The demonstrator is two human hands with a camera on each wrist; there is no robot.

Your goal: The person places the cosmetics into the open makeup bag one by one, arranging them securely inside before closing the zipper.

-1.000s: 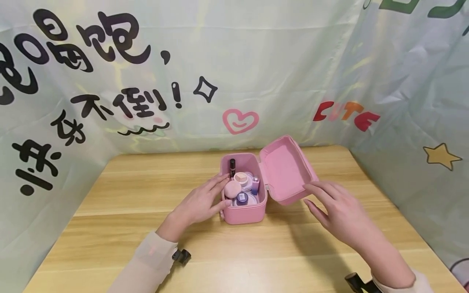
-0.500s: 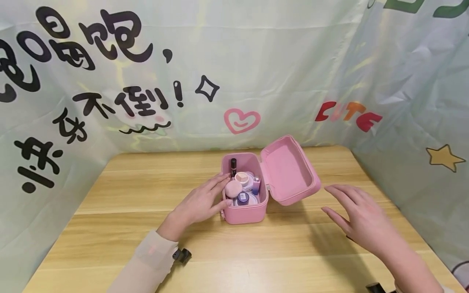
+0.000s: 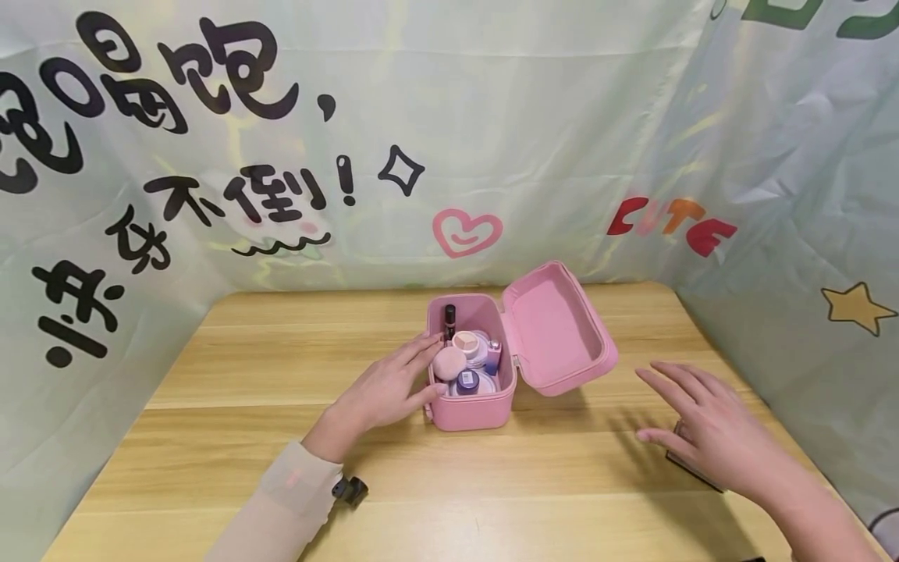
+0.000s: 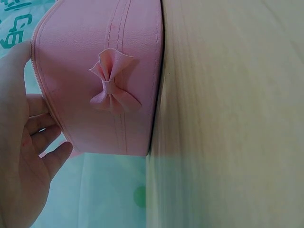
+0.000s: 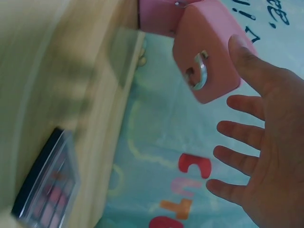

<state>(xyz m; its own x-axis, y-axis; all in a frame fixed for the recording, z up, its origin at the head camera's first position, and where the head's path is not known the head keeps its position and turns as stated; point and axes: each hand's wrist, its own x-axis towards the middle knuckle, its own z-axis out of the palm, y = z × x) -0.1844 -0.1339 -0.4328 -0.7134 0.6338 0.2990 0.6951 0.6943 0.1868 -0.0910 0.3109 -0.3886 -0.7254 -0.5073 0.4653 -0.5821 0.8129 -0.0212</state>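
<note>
A pink cosmetic case (image 3: 472, 414) stands with its lid (image 3: 558, 332) swung out to the right. Inside it lie a round pink puff (image 3: 449, 363), a small dark-lidded jar (image 3: 467, 382), a cream pot with a divided top (image 3: 466, 342), a black tube (image 3: 449, 321) and a purple box-shaped item (image 3: 493, 356). My left hand (image 3: 386, 386) rests on the case's left rim, fingers and thumb spread along it. My right hand (image 3: 723, 429) hovers with fingers spread, touching nothing, above an eyeshadow palette (image 5: 52, 185) that it partly hides in the head view.
The case and palette are on a wooden table (image 3: 281, 351). A printed cloth (image 3: 562, 117) hangs behind and along both sides. A pink bow (image 4: 114, 85) sits on the case's outer wall, and a metal handle (image 5: 200, 71) on the lid's outside.
My right hand has left the lid's edge and moved right, over the palette, its fingers spreading. The lid stays swung out. My left hand has stayed on the rim.
</note>
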